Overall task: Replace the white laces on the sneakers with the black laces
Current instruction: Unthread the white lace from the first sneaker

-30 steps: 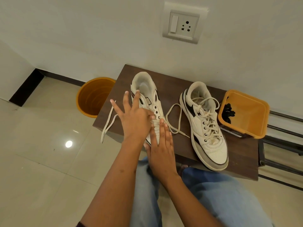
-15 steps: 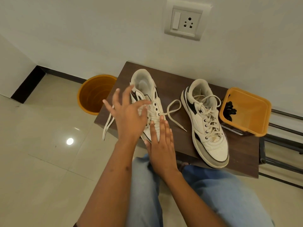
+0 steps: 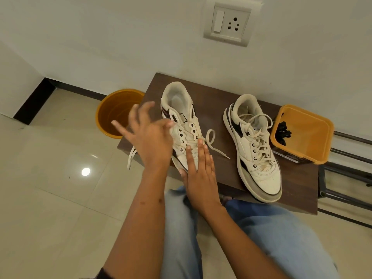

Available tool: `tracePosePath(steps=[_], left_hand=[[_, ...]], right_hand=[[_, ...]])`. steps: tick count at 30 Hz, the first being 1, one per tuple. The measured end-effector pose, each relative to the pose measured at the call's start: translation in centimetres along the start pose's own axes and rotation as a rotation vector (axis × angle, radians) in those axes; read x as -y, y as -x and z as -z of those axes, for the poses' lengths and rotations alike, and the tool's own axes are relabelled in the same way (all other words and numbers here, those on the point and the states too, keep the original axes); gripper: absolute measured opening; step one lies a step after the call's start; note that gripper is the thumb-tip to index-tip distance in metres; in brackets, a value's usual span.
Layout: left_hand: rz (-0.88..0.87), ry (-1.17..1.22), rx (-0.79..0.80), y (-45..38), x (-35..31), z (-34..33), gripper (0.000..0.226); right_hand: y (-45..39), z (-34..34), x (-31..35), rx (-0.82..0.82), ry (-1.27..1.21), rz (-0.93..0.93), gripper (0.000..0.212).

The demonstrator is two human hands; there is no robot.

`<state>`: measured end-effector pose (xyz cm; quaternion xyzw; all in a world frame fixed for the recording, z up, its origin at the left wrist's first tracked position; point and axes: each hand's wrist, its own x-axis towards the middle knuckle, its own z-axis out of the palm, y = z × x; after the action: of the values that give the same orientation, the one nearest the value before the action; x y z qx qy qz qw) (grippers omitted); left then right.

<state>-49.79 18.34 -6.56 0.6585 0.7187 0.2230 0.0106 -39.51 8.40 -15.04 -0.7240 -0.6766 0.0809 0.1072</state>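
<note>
White lace (image 3: pixel 209 142) had slipped further out of the left sneaker (image 3: pixel 184 127) on the desk (image 3: pixel 298 178); left hand (image 3: pixel 150 140) pinched it with fingers spread, right hand (image 3: pixel 198 170) pressed flat on the toe; upper eyelets were bare

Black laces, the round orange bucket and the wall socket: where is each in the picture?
black laces (image 3: pixel 283 131), head view, on the dark bundle inside the square orange tub.
round orange bucket (image 3: pixel 112 113), head view, on its inner wall.
wall socket (image 3: pixel 233 24), head view, among its pin holes.

Two sneakers (image 3: pixel 253 146) side by side on table (image 3: pixel 298 184), tub (image 3: pixel 302 133) at right, bucket (image 3: pixel 114 111) on floor left.
</note>
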Motion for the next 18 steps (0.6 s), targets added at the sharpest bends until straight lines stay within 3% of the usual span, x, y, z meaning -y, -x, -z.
tracePosePath(steps=[3,5,6,8,12,15,18], left_hand=[[0.41,0.043,-0.133,-0.1,4.1,0.9,0.007],[0.588,0.033,-0.081,0.3,5.8,0.7,0.012],[0.598,0.039,-0.034,0.4,6.0,0.4,0.011],[0.44,0.096,0.031,0.3,5.3,-0.1,0.006],[-0.126,0.122,0.147,-0.1,1.6,-1.2,0.011],[-0.17,0.001,0.299,0.2,-0.7,-1.9,0.023],[-0.171,-0.057,0.309,0.2,-0.9,-2.1,0.021]], right_hand=[[0.0,0.2,0.0,0.033,0.014,0.021,0.065],[0.1,0.4,0.0,0.029,0.014,0.019,0.064],[0.1,0.4,0.1,0.019,0.014,0.015,0.064],[0.1,0.3,0.1,0.01,0.019,0.01,0.063],[0.0,0.0,0.2,0.005,0.005,-0.01,0.066],[0.0,-0.2,0.2,-0.021,0.006,-0.016,0.066],[0.0,-0.2,0.2,-0.03,0.01,-0.013,0.065]])
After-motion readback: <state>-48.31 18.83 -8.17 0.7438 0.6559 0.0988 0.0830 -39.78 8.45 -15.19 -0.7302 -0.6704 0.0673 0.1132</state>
